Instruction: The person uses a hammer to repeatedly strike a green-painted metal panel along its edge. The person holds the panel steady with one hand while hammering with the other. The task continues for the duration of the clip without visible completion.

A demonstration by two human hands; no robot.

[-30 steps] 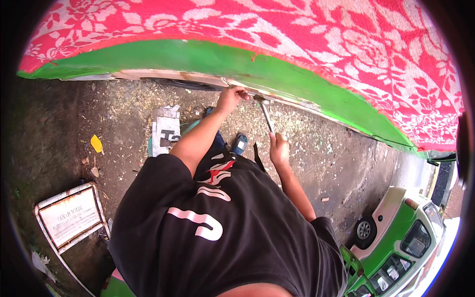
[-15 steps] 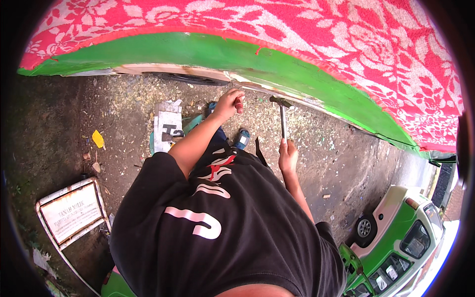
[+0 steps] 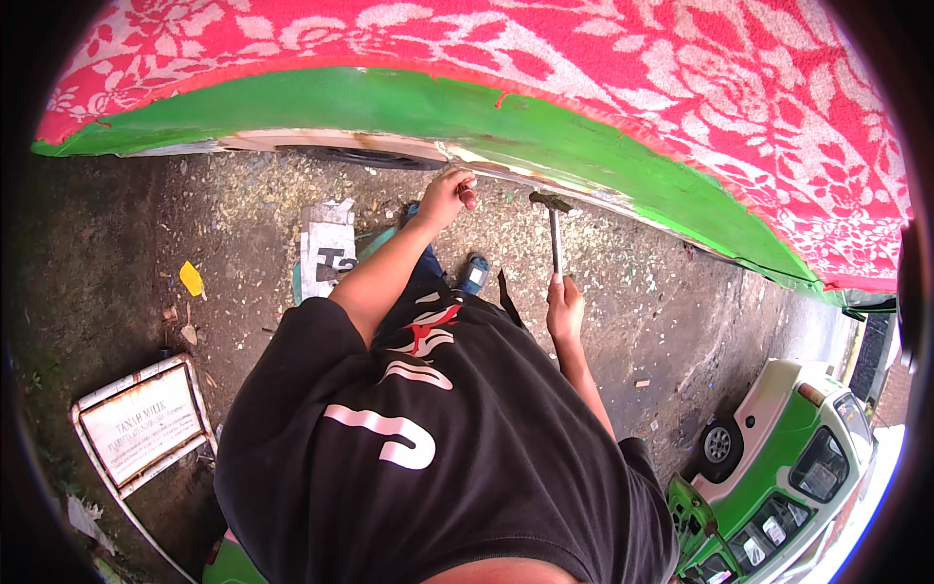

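My left hand (image 3: 443, 200) grips a small tool with a reddish-brown handle (image 3: 467, 198) just below the peeling, rusty lower edge (image 3: 428, 146) of a green vehicle panel (image 3: 506, 117). Its working end is hard to make out. In my right hand (image 3: 566, 311) is a hammer (image 3: 556, 234) with a dark head and metal shaft, held upright by the shaft. The hammer head sits beneath the panel edge, to the right of my left hand and apart from it. A pink and white floral cloth (image 3: 681, 68) covers the area above the green panel.
The rough ground (image 3: 652, 321) has pale flakes scattered over it. Printed cardboard (image 3: 321, 238) lies near my feet, a yellow scrap (image 3: 191, 278) farther left. A rusty-framed white sign (image 3: 136, 423) is at lower left. A green and white van (image 3: 769, 448) is at lower right.
Since one second ago the hammer has swung right, away from my left hand, and my right hand has moved right and down. My left hand has shifted slightly left, away from the panel edge.
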